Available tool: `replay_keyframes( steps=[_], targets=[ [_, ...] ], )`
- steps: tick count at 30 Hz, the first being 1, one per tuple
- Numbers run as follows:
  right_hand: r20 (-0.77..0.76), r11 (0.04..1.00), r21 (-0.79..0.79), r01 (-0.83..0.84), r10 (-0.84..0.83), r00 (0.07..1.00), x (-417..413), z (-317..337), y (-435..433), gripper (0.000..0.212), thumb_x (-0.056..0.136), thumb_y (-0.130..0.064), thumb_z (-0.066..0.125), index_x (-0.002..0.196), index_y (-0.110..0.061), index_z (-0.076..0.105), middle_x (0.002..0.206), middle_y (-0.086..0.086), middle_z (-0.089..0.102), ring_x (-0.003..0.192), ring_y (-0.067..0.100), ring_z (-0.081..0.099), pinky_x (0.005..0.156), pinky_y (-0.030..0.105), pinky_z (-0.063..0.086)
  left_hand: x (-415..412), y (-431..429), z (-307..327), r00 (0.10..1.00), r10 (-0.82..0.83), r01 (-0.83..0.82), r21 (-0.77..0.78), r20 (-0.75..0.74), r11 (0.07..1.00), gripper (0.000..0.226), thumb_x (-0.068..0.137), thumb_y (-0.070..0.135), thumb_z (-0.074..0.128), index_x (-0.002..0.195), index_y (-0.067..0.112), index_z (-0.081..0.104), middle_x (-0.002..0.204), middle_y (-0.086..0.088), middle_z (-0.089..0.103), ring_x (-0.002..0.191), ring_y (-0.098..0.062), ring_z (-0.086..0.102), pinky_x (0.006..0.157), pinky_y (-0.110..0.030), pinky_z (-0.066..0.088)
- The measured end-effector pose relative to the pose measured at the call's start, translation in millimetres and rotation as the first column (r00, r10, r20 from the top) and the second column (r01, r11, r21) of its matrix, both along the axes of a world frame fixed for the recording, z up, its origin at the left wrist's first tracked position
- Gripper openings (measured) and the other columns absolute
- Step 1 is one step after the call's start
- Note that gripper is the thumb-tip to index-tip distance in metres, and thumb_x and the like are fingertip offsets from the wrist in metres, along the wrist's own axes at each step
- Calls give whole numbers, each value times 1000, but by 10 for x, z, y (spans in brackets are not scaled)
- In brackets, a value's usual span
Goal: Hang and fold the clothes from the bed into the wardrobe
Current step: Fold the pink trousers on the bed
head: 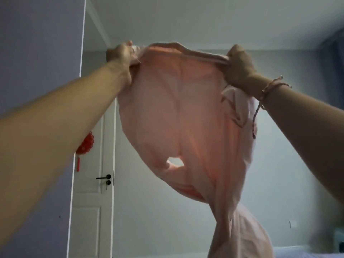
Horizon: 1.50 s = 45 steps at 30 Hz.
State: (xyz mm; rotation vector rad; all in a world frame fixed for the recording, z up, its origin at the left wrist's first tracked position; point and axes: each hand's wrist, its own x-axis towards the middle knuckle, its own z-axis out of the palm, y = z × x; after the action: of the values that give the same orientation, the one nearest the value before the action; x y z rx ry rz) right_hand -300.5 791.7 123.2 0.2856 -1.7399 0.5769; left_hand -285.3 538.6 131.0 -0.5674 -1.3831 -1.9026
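Note:
A light pink garment hangs in the air in front of me, held up high by its top edge. My left hand grips the left end of that edge. My right hand, with a cord bracelet on its wrist, grips the right end. The cloth falls twisted toward the lower right, and its lower end drops out of view at the bottom. The wardrobe is not in view.
A white door with a black handle stands at the left, with a red knot ornament hanging beside it. A purple wall fills the far left. A strip of the bed shows at the bottom right.

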Motion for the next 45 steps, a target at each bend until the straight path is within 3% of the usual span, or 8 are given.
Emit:
replay_keyframes(
  steps=[3, 10, 19, 23, 29, 37, 40, 45],
  targets=[
    [296, 985, 163, -60, 9, 955, -215, -327, 0, 30, 91, -28, 58, 74, -5, 52, 72, 14, 50, 77, 27, 48, 55, 30, 34, -7, -37, -573, 968, 229, -184, -330, 104, 926, 35, 79, -1, 49, 47, 11, 57, 44, 2, 50, 40, -8, 46, 48, -22, 36],
    [583, 905, -193, -378, 416, 698, -669, -1262, 382, 18, 89, -18, 62, 80, -2, 63, 68, 6, 52, 66, 17, 51, 49, 17, 48, -539, -231, -1619, 753, 638, -513, -752, -163, 414, 29, 90, 0, 49, 115, 4, 62, 118, -14, 63, 108, -26, 57, 78, -24, 39],
    [-391, 947, -125, -297, 228, 892, -576, -11, 301, 19, 95, -22, 47, 93, -8, 59, 83, 9, 52, 81, 12, 44, 65, 25, 31, -650, 115, 21, 383, 774, -919, -127, -504, 372, 28, 89, 13, 46, 109, 6, 65, 114, -17, 65, 108, -29, 59, 92, -31, 43],
    [190, 987, 147, -60, 32, 981, -995, -613, 184, 32, 95, -17, 50, 71, 3, 59, 79, 25, 59, 80, 29, 55, 61, 30, 28, -998, 242, -469, 689, 693, -480, -850, -212, 217, 24, 91, 14, 47, 104, 10, 67, 106, -16, 65, 91, -31, 62, 70, -32, 48],
    [376, 989, -12, -149, 143, 916, -1337, -1315, 448, 45, 95, -26, 50, 55, -4, 47, 55, 4, 43, 59, 20, 39, 52, 31, 29, -1088, -287, -1136, 791, 460, 22, -770, 403, 637, 25, 100, 12, 35, 104, 31, 50, 75, -15, 70, 53, -18, 67, 56, -27, 56],
    [-192, 884, -110, -455, 431, 882, -642, -463, 217, 22, 89, -17, 58, 68, -11, 57, 47, -15, 41, 45, -3, 32, 47, 18, 26, -821, -246, -479, 653, 678, -756, -237, -337, 610, 25, 94, 12, 49, 116, 9, 62, 114, -9, 63, 104, -21, 58, 82, -20, 44],
    [170, 721, -112, -683, 691, 702, -300, -567, -149, 14, 82, -22, 66, 75, -10, 64, 54, -10, 59, 46, -5, 49, 47, 12, 41, -759, -111, -508, 944, 315, -327, -435, -102, 839, 21, 94, 26, 54, 106, 11, 63, 91, -5, 59, 75, -13, 54, 62, -18, 44],
    [632, 420, -111, -901, 729, 262, 111, -1004, -247, 18, 73, -17, 60, 80, -10, 75, 78, 6, 72, 70, 13, 68, 61, 20, 54, -592, -395, -870, 956, -234, 290, -451, 176, 844, 44, 74, 55, 51, 89, 14, 58, 72, 0, 65, 70, -14, 64, 65, -29, 54]
  ],
)
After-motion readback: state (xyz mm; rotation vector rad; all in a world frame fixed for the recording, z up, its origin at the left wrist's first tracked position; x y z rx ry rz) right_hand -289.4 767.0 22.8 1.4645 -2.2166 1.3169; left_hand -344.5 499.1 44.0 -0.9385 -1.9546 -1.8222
